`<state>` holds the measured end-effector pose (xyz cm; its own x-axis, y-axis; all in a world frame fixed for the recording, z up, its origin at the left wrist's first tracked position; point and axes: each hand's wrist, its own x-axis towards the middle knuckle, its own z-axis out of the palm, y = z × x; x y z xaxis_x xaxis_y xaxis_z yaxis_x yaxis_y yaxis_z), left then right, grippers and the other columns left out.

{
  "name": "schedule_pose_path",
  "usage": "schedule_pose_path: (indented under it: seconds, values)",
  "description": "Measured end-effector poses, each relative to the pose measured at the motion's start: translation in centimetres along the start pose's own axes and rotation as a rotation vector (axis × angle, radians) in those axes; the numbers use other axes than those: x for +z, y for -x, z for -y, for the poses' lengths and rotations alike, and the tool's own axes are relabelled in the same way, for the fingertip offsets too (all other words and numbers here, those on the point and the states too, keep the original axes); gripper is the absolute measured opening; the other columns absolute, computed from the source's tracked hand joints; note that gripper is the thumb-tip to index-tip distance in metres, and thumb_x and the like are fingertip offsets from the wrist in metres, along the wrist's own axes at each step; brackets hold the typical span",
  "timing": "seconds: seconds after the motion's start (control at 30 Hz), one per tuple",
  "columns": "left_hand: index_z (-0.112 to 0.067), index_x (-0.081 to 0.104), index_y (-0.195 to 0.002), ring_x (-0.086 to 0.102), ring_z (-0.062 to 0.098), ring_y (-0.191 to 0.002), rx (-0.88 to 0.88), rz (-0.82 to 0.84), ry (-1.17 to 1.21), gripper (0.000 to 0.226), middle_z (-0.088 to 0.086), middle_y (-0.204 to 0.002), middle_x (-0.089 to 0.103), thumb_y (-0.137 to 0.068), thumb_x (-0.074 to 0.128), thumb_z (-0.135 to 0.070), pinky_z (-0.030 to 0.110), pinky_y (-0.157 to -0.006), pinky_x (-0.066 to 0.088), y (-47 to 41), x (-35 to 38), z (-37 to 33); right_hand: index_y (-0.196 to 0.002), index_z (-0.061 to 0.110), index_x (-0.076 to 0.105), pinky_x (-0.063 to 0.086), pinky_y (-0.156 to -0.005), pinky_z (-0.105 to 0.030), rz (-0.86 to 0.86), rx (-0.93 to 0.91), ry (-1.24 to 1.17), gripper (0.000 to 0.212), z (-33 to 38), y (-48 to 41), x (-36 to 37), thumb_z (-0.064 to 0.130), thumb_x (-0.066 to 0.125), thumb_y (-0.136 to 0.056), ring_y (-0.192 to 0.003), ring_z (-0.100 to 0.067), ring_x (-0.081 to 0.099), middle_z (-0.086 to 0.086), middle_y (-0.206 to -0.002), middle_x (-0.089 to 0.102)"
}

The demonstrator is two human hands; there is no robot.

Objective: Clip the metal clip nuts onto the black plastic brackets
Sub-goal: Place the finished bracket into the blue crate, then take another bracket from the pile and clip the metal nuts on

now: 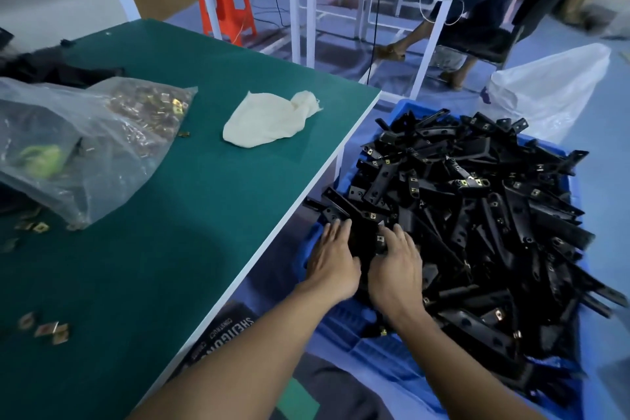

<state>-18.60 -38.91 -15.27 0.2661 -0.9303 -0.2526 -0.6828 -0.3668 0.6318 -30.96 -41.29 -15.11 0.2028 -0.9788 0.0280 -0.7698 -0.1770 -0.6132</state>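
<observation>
Both forearms reach from the bottom edge toward a blue crate (404, 107). The left hand (332, 261) lies at the crate's near left corner, fingers fairly straight and close together, resting flat on the black brackets (477, 215). The right hand (395, 269) sits just beside it, fingers bent down over the heap; whether it grips a bracket cannot be told.

Brackets are heaped above the crate's rim, many already carrying a metal clip nut. Several overhang the rim at the left and right sides.

Left of the crate stands a green table (204, 198). Its white edge runs close along the crate's left side, leaving only a narrow gap. On the table, well left of the crate, are a clear bag (102, 133) of clip nuts, loose clip nuts (51, 329) and a white cloth (269, 119). Beyond the crate's far right corner stands a white sack (552, 89).
</observation>
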Motion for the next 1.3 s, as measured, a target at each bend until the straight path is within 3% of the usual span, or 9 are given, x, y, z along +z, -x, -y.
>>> schedule_pose_path:
  seconds: [0.23,0.37,0.63,0.77,0.87,0.93,1.03,1.13,1.3]
  values:
    - [-0.036,0.061,-0.131,0.064,0.025,-0.112,0.107,-0.229,0.131,0.045,-0.001,-0.120,0.073,-0.096,0.043,-0.013,0.040,-0.094,0.053,5.7,-10.1,-4.0,-0.106,0.035,0.072,0.054,-0.089,-0.029,-0.128,-0.029,-0.569,0.050,10.2,2.5,-2.9,-0.004,0.049,-0.086,-0.097,0.001,0.067,0.021,-0.098,0.073]
    - [-0.020,0.061,-0.085,0.060,0.030,-0.078,0.147,-0.505,0.068,0.018,0.000,-0.075,0.064,-0.090,0.046,-0.011,0.039,-0.065,0.046,9.4,-18.8,-5.2,-0.089,0.027,0.073,0.053,-0.079,-0.025,-0.164,-0.240,-0.756,0.040,18.8,2.3,-5.4,-0.004,0.050,-0.079,-0.083,-0.004,0.069,0.017,-0.084,0.074]
    - [-0.016,0.071,-0.077,0.066,0.029,-0.070,-0.208,-0.998,-0.150,0.016,0.006,-0.070,0.070,-0.089,0.061,-0.013,0.044,-0.065,0.054,18.8,-32.7,7.2,-0.074,0.027,0.073,0.049,-0.070,-0.014,0.283,-0.621,-0.795,0.036,38.3,6.6,2.3,-0.001,0.052,-0.082,-0.077,-0.001,0.067,0.018,-0.073,0.072]
    - [-0.030,0.050,-0.059,0.060,0.029,-0.059,-0.401,-1.208,-0.158,0.038,-0.006,-0.056,0.052,-0.093,0.067,-0.030,0.032,-0.048,0.033,24.0,-34.4,14.5,-0.076,0.024,0.072,0.051,-0.060,-0.031,0.491,-0.801,-0.766,0.030,44.2,10.5,7.3,0.006,0.055,-0.093,-0.070,-0.009,0.065,0.008,-0.071,0.070]
    - [-0.033,0.071,-0.091,0.058,0.022,-0.063,-0.754,-1.283,-0.420,0.023,-0.011,-0.061,0.052,-0.097,0.057,-0.050,0.027,-0.047,0.033,27.1,-34.7,19.7,-0.103,0.025,0.076,0.049,-0.054,-0.020,0.654,-0.895,-0.597,0.018,49.0,13.5,11.3,0.018,0.059,-0.099,-0.067,0.003,0.064,0.014,-0.091,0.072]
    - [-0.033,0.064,-0.130,0.062,0.022,-0.106,-0.928,-1.114,-0.479,0.044,-0.003,-0.103,0.071,-0.097,0.051,-0.060,0.034,-0.074,0.051,28.8,-34.9,23.3,-0.134,0.028,0.063,0.045,-0.046,-0.017,0.803,-0.905,-0.402,0.033,51.6,14.7,14.1,0.022,0.058,-0.102,-0.053,-0.002,0.060,0.008,-0.105,0.069]
    - [-0.026,0.026,-0.161,0.004,0.025,-0.158,-0.907,-0.950,-0.278,0.080,0.003,-0.171,0.015,-0.097,0.051,-0.065,0.044,-0.126,0.019,30.9,-35.1,27.5,-0.158,0.031,0.030,0.049,-0.064,-0.024,0.913,-0.942,-0.074,0.062,54.0,15.2,17.9,0.020,0.056,-0.103,-0.079,-0.014,0.056,-0.002,-0.125,0.060]
    - [-0.026,0.007,-0.165,-0.012,0.023,-0.158,-0.902,-0.915,-0.143,0.093,0.001,-0.173,-0.006,-0.095,0.051,-0.068,0.045,-0.129,0.006,31.9,-34.7,30.3,-0.162,0.026,0.014,0.033,-0.116,-0.044,0.695,-1.078,0.237,0.075,55.2,14.6,20.8,0.033,0.059,-0.102,-0.148,-0.031,0.022,-0.005,-0.169,0.013]
    - [-0.030,0.007,-0.165,-0.009,0.022,-0.158,-0.887,-0.848,-0.141,0.093,0.000,-0.173,-0.002,-0.092,0.044,-0.073,0.042,-0.128,0.002,31.4,-33.7,32.0,-0.145,0.020,0.043,0.026,-0.114,-0.047,0.366,-0.997,0.481,0.063,55.9,12.3,21.3,0.051,0.060,-0.093,-0.134,-0.034,0.044,-0.011,-0.146,0.047]
